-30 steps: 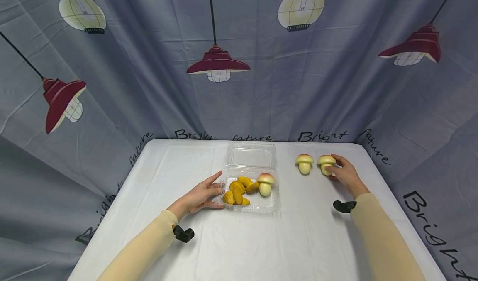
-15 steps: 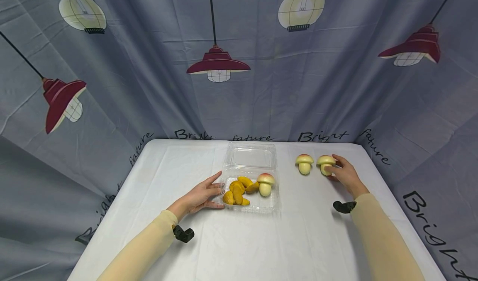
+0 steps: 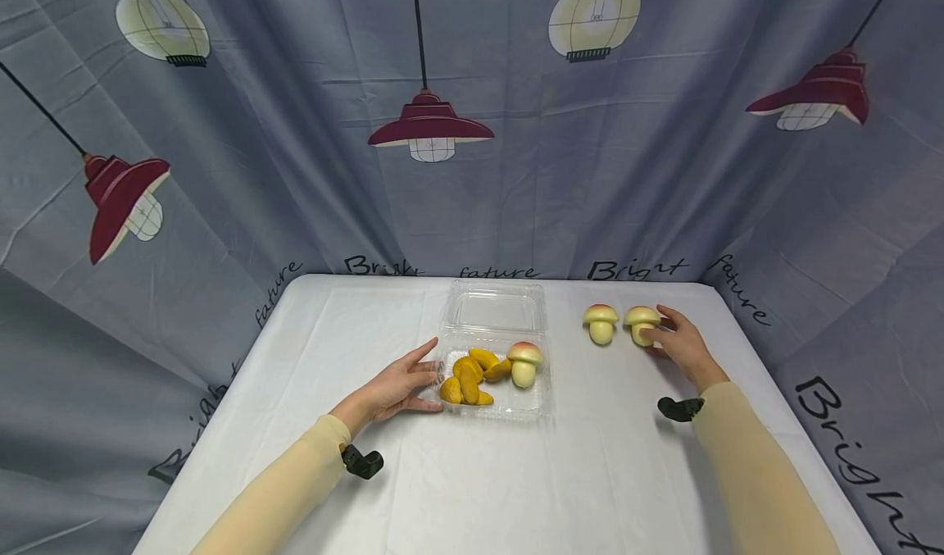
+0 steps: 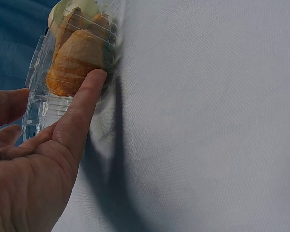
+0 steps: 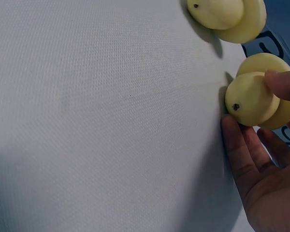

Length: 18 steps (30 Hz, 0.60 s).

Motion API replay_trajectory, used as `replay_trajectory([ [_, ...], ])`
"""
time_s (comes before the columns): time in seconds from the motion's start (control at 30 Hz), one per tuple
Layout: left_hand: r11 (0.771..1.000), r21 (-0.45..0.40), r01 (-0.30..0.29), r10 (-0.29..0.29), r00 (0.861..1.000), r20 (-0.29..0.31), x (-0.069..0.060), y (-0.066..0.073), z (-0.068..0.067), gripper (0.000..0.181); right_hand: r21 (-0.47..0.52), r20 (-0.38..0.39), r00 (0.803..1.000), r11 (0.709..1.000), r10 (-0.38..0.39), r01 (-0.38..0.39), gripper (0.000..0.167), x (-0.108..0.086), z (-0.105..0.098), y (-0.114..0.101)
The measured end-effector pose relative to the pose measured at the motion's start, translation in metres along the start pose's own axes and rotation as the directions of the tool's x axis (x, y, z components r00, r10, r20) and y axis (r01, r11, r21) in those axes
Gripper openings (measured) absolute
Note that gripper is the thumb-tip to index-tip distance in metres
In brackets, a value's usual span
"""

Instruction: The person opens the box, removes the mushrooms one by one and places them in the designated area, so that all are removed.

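Note:
My right hand (image 3: 684, 348) grips a pale mushroom (image 3: 640, 317) at the table's back right; in the right wrist view the thumb lies on the stem of this mushroom (image 5: 249, 99), with fingers around its other side. A second mushroom (image 3: 601, 325), red on its cap, stands just left of it. My left hand (image 3: 394, 387), fingers spread, touches the left side of a clear plastic container (image 3: 534, 412). Inside lie several yellow-brown pieces (image 3: 469, 384) and, at the right, a red-topped mushroom (image 3: 524, 362). In the left wrist view a fingertip (image 4: 97, 77) rests against the container wall.
The container's clear lid (image 3: 496, 305) is folded back toward the far edge of the white-covered table (image 3: 590, 489). Grey-blue curtains (image 3: 501, 202) printed with lamps hang behind and beside it. Each wrist wears a small black device.
The mushroom at my right hand has shifted slightly left on the table, while that hand has barely moved. The left hand and the container stay where they were.

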<state>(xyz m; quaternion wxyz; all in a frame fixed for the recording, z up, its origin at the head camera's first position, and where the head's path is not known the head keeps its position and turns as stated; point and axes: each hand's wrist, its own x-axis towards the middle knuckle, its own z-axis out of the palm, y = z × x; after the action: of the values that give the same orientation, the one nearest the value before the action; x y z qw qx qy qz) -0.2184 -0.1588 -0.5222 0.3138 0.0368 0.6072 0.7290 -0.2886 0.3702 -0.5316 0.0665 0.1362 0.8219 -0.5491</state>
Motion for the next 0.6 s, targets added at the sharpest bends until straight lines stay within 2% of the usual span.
replay_trajectory([
  [0.4, 1.0, 0.011, 0.0, 0.0, 1.0, 0.004, 0.0, 0.001, 0.002, 0.074, -0.001, 0.006, 1.0, 1.0, -0.018, 0.018, 0.094, -0.004, -0.006, 0.002],
  [0.6, 1.0, 0.011, 0.005, -0.005, 1.0, -0.009, 0.0, 0.001, 0.001, 0.075, 0.004, -0.04, 0.999, 1.0, -0.003, 0.004, 0.092, -0.008, -0.011, 0.004],
])
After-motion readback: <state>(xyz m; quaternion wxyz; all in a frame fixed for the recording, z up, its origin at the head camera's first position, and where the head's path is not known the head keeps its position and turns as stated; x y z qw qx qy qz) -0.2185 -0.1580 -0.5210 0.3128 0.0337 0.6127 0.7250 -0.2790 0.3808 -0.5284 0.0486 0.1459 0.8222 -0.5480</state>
